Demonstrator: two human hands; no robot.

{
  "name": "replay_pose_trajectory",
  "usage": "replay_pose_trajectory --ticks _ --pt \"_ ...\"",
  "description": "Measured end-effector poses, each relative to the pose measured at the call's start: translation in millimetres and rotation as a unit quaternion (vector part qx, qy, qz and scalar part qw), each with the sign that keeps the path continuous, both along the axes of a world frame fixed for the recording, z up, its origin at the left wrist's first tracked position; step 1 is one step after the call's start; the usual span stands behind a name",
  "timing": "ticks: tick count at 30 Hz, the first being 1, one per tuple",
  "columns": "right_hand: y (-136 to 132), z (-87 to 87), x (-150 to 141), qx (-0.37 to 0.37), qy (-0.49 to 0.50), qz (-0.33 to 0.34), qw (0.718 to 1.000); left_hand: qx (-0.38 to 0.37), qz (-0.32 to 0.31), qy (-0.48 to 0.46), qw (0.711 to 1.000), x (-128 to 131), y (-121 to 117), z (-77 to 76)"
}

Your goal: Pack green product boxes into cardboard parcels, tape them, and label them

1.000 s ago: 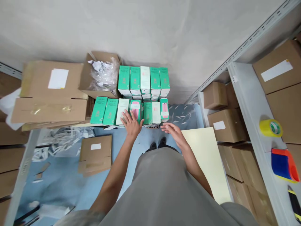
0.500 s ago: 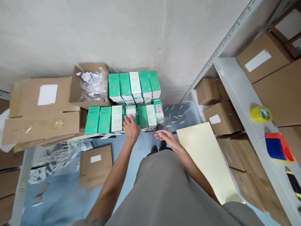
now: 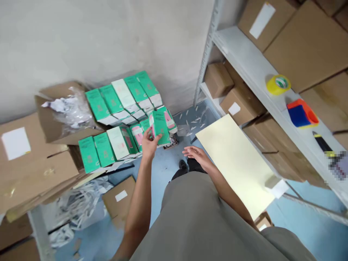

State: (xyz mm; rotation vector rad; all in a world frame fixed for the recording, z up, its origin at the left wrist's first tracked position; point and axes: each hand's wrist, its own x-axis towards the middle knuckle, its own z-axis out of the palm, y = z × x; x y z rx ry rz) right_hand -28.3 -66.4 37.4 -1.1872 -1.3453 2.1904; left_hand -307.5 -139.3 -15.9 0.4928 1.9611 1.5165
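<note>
My left hand (image 3: 150, 143) is closed around a green box (image 3: 160, 125) with a pink side, thumb on its near face and fingers on its left. The held box is tilted above the right end of the front row, partly covering the boxes behind it. That front row has green boxes (image 3: 89, 154) and a white box (image 3: 116, 143) standing side by side. Behind it runs a second row of green boxes (image 3: 99, 105) with one white box (image 3: 123, 95). My right hand (image 3: 196, 154) hovers in front of my body with fingers stretched out, holding nothing.
An open carton (image 3: 51, 136) with plastic wrap stands left of the boxes, beside flattened cardboard (image 3: 29, 170). To the right are a cream board (image 3: 231, 159) and a grey shelf (image 3: 236, 50) with brown cartons, yellow tape (image 3: 278, 85) and a cutter knife. Paper scraps lie on the floor.
My left hand has gone from touching a pink-fronted box in the front row to gripping a green box lifted at its right. The view has turned right; my right hand stays free.
</note>
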Motion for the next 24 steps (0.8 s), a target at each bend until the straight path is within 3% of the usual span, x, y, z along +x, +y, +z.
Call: replay_pose_trajectory --ticks 4,8,15,19,24 --pt "-11.0 -2.1 33.1 0.006 0.011 -0.107 0.994 0.048 -0.082 -0.209 0.973 68.2 32.7 1.3" --pt "-19.3 -3.1 74.5 0.047 0.0 -0.228 0.973 0.039 -0.21 -0.274 0.938 143.1 57.3 5.7" --pt "-47.1 1.9 145.1 0.124 -0.068 -0.363 0.921 0.017 -0.352 -0.252 0.901 237.8 85.1 15.7" --pt "-59.5 4.9 161.1 0.163 -0.147 -0.417 0.882 0.013 -0.391 -0.19 0.901 289.2 91.4 22.8" --pt "-51.2 1.6 177.0 0.168 -0.242 -0.491 0.82 0.051 -0.448 -0.101 0.887 354.7 85.7 35.2"
